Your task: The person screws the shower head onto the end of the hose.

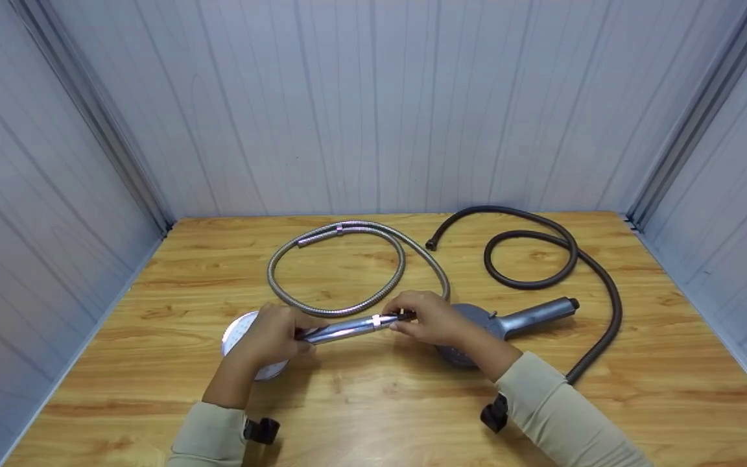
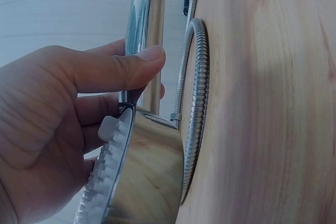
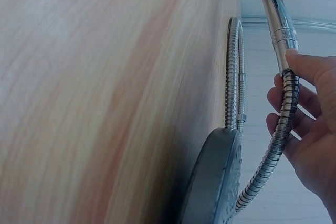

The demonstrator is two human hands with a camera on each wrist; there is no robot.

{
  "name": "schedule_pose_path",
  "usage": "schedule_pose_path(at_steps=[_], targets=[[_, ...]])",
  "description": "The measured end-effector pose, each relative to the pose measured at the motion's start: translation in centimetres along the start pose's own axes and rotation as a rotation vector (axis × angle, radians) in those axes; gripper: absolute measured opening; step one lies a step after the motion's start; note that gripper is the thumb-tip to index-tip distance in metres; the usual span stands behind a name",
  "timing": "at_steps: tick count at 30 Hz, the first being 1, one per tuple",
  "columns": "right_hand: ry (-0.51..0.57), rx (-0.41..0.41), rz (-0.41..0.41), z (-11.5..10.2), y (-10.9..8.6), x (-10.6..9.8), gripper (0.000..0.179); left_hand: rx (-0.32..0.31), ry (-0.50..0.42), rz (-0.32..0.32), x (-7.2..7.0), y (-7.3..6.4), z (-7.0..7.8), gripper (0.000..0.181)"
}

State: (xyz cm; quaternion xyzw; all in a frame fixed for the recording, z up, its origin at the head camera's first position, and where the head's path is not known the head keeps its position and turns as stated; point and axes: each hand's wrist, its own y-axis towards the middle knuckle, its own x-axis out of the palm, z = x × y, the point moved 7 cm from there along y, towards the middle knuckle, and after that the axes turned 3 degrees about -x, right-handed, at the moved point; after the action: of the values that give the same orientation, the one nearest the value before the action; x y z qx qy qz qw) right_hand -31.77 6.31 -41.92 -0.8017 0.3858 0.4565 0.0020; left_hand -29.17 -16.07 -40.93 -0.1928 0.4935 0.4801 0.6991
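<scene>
My left hand (image 1: 273,334) grips a chrome hand shower (image 1: 344,329) at the neck, thumb on one side and fingers behind. Its round head with pale nozzles (image 2: 100,182) shows below that hand in the left wrist view. At the other end of the handle, my right hand (image 1: 428,318) pinches the joint with a silver metal hose (image 3: 275,148). The thumb lies on the chrome collar (image 3: 285,40), and fingers curl behind the hose. Hose and handle meet end to end; the thread inside is hidden. The shower is held above the table.
The silver hose's loop (image 1: 272,272) lies on the wooden table (image 1: 373,402) behind the hands. A dark grey hand shower (image 1: 539,318) rests beside my right forearm, with a coiled dark hose (image 1: 616,311) around it. Pale panels (image 1: 373,110) enclose the table's back and sides.
</scene>
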Motion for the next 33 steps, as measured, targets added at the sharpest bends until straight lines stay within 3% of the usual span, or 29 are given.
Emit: schedule_pose_path(at_steps=[9,25,33], targets=[[-0.006,-0.012,-0.019,0.13,-0.03,0.15,0.017,0.024,-0.013,0.002,0.05,-0.05,0.1,0.044],[-0.07,0.056,-0.051,0.17,-0.08,0.19,0.017,0.041,0.019,-0.005,0.07,0.02,0.19,0.046],[-0.078,0.053,-0.054,0.15,-0.05,0.25,0.018,0.034,0.012,0.001,0.17,0.0,0.11,0.045]])
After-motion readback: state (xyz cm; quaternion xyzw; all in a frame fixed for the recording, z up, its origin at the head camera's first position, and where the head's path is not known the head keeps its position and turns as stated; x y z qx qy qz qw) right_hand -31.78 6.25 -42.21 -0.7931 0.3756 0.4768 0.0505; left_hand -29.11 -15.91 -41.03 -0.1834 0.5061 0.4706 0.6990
